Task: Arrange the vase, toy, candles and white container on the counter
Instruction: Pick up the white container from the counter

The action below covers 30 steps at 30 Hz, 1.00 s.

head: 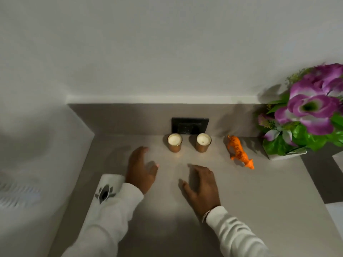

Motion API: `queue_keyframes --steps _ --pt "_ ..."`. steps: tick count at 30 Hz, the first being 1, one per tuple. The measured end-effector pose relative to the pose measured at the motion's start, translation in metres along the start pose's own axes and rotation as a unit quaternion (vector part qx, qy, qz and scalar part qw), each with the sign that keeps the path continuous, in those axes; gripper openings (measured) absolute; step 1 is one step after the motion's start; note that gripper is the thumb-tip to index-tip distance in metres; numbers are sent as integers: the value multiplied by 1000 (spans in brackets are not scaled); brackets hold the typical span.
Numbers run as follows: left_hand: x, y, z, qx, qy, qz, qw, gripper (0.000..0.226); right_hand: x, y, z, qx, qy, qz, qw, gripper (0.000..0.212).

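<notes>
**Both hands empty over a grey worktop**

Grey worktop [241, 201] runs up to a pale wall, with a dark outlet plate [190, 125] set in the grey upstand at twelve o'clock. Two candles stand side by side just below that plate, apart from each other: the left candle [174, 143] and the right candle [203, 143], each white wax in a copper-toned cup. At two o'clock from the hands stands the orange tiger toy [240, 151], upright on its legs. At three o'clock, beside the toy, sits the vase [285, 154], white and filled with purple flowers and green leaves. The left hand [142, 170] hovers low, fingers spread and holding nothing; the right hand [201, 188] does likewise, a bracelet [206, 215] at its wrist. The left sleeve [111, 210] bears a dark emblem; no writing is readable. No white container can be told apart.
</notes>
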<state>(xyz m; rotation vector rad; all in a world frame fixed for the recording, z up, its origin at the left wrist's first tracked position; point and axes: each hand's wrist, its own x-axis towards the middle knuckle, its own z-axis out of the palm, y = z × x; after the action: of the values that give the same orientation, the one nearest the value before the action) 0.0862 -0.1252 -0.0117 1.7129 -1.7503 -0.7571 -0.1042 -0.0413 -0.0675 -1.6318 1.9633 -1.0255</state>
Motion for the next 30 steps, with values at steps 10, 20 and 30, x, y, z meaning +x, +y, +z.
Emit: queue_keyframes --steps 10,20,30 --pt "-82 -56 -91 97 -34 -293 951 81 -21 -50 64 -196 -250 -205 926 73" --pt "-59 -32 -97 -195 205 -158 946 88 -7 -67 87 -278 -288 -220 889 78" --pt "-63 -58 -54 -211 260 -185 924 90 13 -66 96 -279 -267 -234 892 80"
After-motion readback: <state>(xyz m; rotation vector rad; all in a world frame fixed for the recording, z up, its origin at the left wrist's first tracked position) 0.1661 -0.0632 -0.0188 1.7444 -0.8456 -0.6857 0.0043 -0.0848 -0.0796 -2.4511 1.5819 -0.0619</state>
